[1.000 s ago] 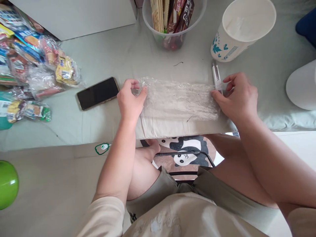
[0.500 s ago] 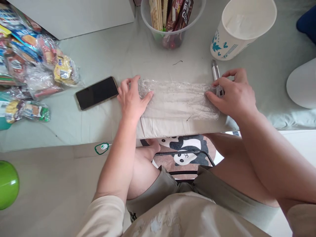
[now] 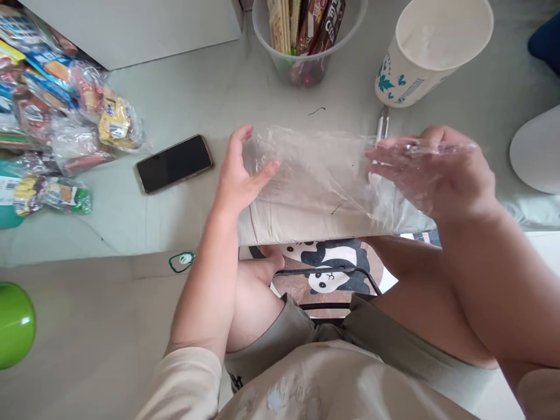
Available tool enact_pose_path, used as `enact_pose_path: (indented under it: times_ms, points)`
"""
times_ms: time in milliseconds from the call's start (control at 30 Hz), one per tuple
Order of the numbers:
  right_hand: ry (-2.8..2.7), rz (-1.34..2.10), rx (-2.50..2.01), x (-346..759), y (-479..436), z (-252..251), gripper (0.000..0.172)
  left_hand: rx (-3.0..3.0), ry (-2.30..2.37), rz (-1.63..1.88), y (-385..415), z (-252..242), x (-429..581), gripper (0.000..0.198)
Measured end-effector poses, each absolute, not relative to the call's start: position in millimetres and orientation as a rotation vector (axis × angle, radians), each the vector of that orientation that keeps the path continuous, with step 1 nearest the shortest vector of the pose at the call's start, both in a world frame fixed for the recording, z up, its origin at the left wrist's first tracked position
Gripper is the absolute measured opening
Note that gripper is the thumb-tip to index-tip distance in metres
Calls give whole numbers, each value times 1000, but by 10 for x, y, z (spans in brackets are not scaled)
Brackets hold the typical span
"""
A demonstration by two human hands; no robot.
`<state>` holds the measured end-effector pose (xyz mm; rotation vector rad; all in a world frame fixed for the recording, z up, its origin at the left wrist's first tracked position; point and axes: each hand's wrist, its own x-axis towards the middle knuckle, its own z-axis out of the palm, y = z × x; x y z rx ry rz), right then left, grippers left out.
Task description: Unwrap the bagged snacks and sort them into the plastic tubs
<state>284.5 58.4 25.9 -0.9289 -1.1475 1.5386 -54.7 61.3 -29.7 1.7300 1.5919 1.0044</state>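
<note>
A clear, crinkled plastic sheet (image 3: 315, 169) is spread over the near edge of the pale table (image 3: 219, 87), its right side raised. My left hand (image 3: 238, 175) is open at the sheet's left edge, thumb resting on the film and fingers pointing up. My right hand (image 3: 437, 175) is raised off the table with its fingers stretched out to the left. The film drapes over that hand, which shows through it. A small white utility knife (image 3: 381, 125) lies just beyond the sheet, by my right fingertips.
A black phone (image 3: 174, 163) lies left of my left hand. Wrapped snack packs (image 3: 56, 111) pile at the far left. A clear tub of snacks (image 3: 306, 35), a white paper bucket (image 3: 431, 52) and a white box (image 3: 131, 23) stand behind. A green ball (image 3: 15, 324) sits at lower left.
The sheet was a flat narrow strip pressed down at both ends. My right hand has lifted, raising and widening the film on the right; my left hand opened and stayed at the left edge.
</note>
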Motion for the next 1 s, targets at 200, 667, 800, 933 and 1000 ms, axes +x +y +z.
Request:
enact_pose_path:
  times_ms: [200,667,800,933,1000]
  points:
    - [-1015,1974,-968,2873,537,512,63,1537,1210,1037,661,-344,-537,99]
    - [-880,1867,-1155,2867,563,415,60,917,1093,1225,554,143,-168,47]
    - [-797,1798,-1241,2805,609,394,40,861,1244,1274,551,150,-247,42]
    - [-715,1778,-1368,2745,629,405,24,827,1288,1365,547,91,-320,40]
    - [-719,1793,-1356,2735,633,370,34,833,1309,1385,547,54,-353,39]
